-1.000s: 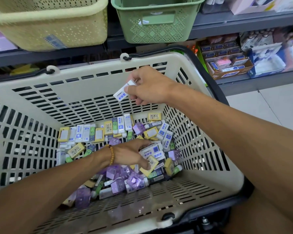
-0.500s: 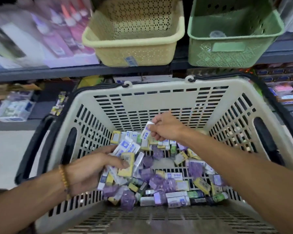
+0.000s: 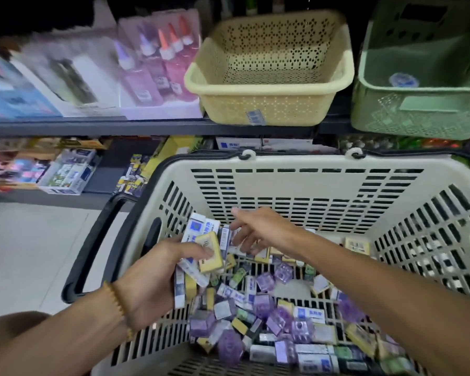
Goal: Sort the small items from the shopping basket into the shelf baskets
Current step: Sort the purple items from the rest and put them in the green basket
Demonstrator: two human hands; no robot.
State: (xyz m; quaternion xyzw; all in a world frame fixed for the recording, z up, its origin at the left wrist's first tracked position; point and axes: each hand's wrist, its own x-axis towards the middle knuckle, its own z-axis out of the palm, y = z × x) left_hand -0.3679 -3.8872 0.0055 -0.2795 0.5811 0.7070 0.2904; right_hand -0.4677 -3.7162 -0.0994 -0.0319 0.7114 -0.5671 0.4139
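Erasers (image 3: 277, 302) heaped in shopping basket (image 3: 296, 183), below cream shelf basket (image 3: 269, 104). Stack now gathered in left hand (image 3: 158, 278); right hand (image 3: 258, 232), earlier pinching one eraser, now spread over pile. Batch nearly ready for shelving.

Head view, close, downward over basket (image 3: 304, 183)

Both forearms are bare; a tan beaded bracelet (image 3: 119, 308) circles the left wrist.
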